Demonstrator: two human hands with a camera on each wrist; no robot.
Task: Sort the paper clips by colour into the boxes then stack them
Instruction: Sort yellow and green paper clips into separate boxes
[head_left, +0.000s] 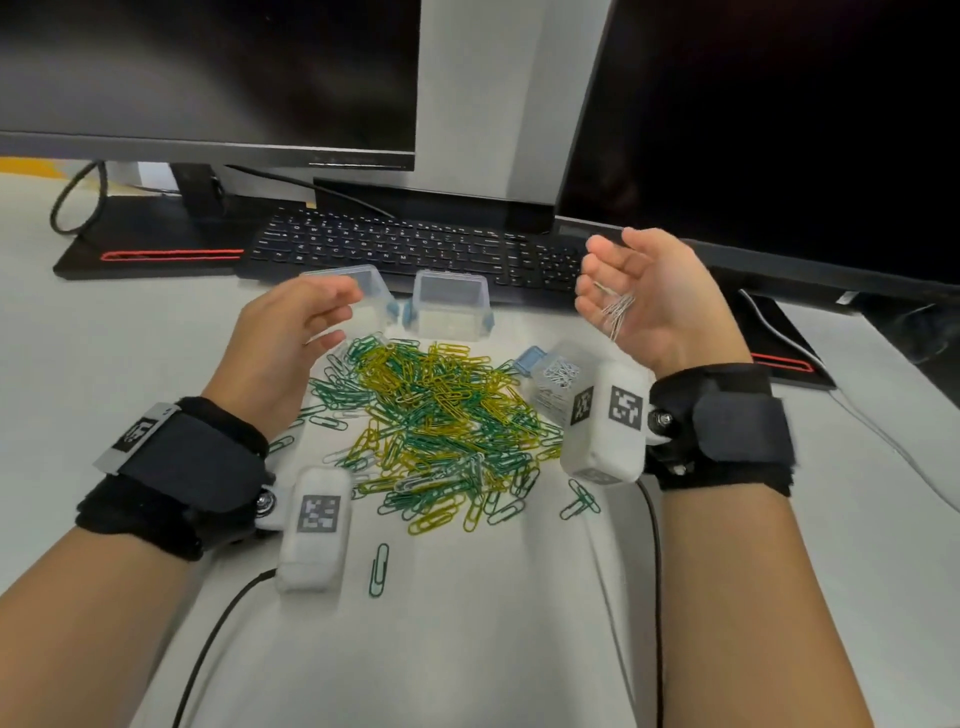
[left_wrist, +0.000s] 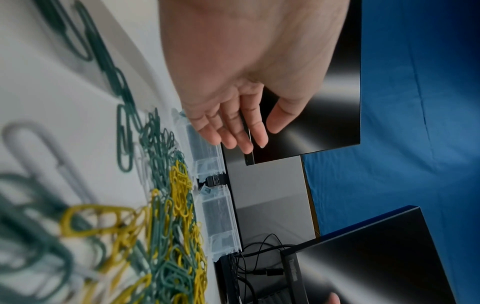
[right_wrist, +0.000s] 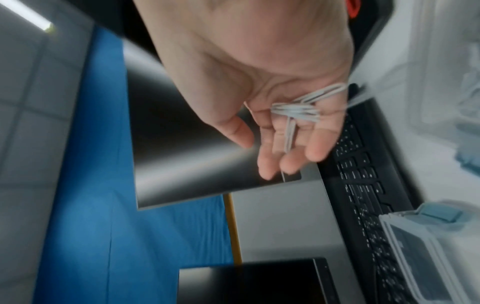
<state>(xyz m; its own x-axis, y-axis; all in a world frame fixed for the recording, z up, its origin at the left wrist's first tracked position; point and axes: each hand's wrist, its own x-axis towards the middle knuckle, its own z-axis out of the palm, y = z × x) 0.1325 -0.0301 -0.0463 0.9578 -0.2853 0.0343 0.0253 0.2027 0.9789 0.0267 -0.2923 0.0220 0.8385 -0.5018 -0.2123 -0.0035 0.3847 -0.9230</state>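
A heap of green, yellow and white paper clips (head_left: 436, 415) (left_wrist: 168, 226) lies mid-table. Behind it stand two clear boxes with blue latches (head_left: 366, 293) (head_left: 452, 304) (left_wrist: 221, 216); the middle one also shows in the right wrist view (right_wrist: 415, 246). A third clear box (head_left: 553, 379) at the heap's right holds white clips. My left hand (head_left: 340, 317) (left_wrist: 259, 135) hovers over the heap's far left, fingers relaxed, holding nothing. My right hand (head_left: 608, 270) (right_wrist: 265, 152) is raised palm up, and several white clips (head_left: 615, 312) (right_wrist: 296, 112) lie on its loosely extended fingers.
A black keyboard (head_left: 415, 249) runs just behind the boxes, under two dark monitors (head_left: 208, 78) (head_left: 779, 130). Stray green clips (head_left: 379, 569) (head_left: 579, 499) lie nearer to me. Black cables (head_left: 208, 649) trail from both wrist cameras across the white table (head_left: 467, 649).
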